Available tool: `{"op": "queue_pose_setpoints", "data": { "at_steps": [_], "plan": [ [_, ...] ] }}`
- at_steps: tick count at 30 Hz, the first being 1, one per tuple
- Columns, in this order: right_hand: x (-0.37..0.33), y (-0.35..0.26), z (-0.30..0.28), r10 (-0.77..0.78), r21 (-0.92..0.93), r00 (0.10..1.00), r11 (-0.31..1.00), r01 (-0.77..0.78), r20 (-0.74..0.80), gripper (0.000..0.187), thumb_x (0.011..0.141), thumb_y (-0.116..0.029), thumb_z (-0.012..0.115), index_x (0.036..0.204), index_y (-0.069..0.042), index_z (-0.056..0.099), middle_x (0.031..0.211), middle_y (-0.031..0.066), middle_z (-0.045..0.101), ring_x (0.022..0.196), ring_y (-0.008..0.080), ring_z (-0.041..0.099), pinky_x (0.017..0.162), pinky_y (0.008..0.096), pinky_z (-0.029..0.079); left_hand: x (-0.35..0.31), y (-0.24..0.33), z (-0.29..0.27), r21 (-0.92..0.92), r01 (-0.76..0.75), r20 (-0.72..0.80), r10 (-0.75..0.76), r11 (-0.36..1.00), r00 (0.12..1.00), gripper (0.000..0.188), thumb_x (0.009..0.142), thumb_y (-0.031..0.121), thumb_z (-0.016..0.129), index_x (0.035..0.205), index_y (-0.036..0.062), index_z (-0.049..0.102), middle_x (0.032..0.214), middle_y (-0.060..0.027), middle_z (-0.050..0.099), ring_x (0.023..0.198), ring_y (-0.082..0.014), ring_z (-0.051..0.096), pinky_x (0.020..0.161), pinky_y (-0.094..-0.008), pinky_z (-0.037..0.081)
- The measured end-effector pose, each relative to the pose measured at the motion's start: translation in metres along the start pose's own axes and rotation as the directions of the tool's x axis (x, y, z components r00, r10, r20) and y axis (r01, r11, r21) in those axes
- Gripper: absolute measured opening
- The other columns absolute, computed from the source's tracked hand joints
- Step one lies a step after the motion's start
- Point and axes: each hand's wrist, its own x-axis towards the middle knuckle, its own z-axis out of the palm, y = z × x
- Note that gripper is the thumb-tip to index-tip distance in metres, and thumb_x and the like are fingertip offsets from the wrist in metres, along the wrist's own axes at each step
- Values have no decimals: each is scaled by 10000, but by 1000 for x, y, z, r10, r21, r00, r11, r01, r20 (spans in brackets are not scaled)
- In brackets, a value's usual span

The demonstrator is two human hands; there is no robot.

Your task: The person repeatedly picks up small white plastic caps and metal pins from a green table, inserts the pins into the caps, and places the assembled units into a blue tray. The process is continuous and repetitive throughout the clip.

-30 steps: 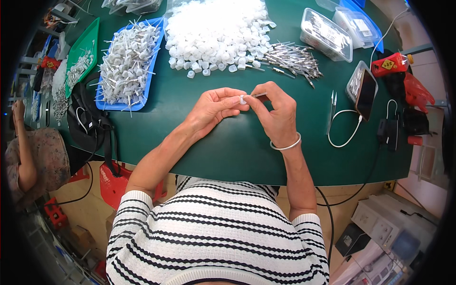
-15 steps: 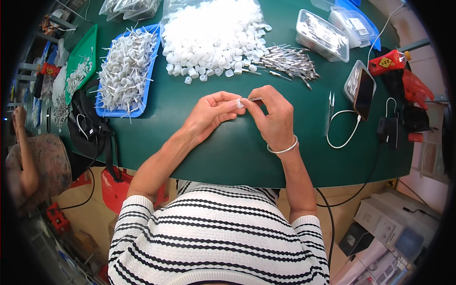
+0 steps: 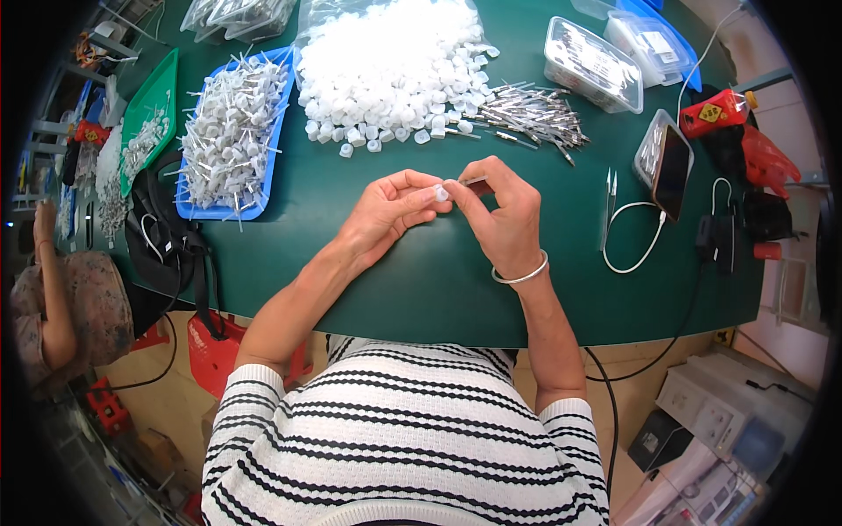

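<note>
Over the green table (image 3: 561,289), my left hand (image 3: 390,215) pinches a small white plastic cap (image 3: 441,194) at its fingertips. My right hand (image 3: 502,215), with a silver bangle on its wrist, holds a thin metal pin (image 3: 476,183) against that cap. The two hands meet fingertip to fingertip. A large heap of white caps (image 3: 395,70) lies just beyond them. To its right is a loose bundle of metal pins (image 3: 526,114).
A blue tray (image 3: 230,140) of assembled white parts sits at the left, with a green tray (image 3: 145,123) beyond it. Clear boxes (image 3: 592,63), a phone (image 3: 671,171), tweezers (image 3: 609,206), a white cable and red tools lie at the right. Another person (image 3: 61,289) sits far left.
The hands have stayed together at the table's middle, fingers shifting slightly around the cap and pin. The view has tilted a little downward.
</note>
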Motion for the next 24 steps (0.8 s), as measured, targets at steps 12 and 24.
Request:
{"op": "queue_pose_setpoints", "data": {
  "at_steps": [12, 24],
  "plan": [
    [1, 0, -3, 74, 38, 994, 996, -77, 79, 160, 787, -36, 716, 885, -16, 591, 787, 80, 645, 684, 180, 662, 611, 271, 534, -1, 3, 2, -5, 9, -25, -9, 1000, 1000, 186, 906, 106, 635, 1057, -1, 618, 975, -70, 670, 883, -105, 659, 752, -190, 549],
    [0, 1, -1, 28, 9, 993, 1000, -29, 111, 135, 780, 2, 680, 850, -13, 566, 767, 93, 606, 681, 221, 636, 601, 311, 522, 0, 1, 3, 25, 13, -28, -12, 1000, 1000, 181, 898, 106, 646, 1045, 1, 628, 965, -64, 675, 879, -102, 657, 751, -192, 543]
  ]
}}
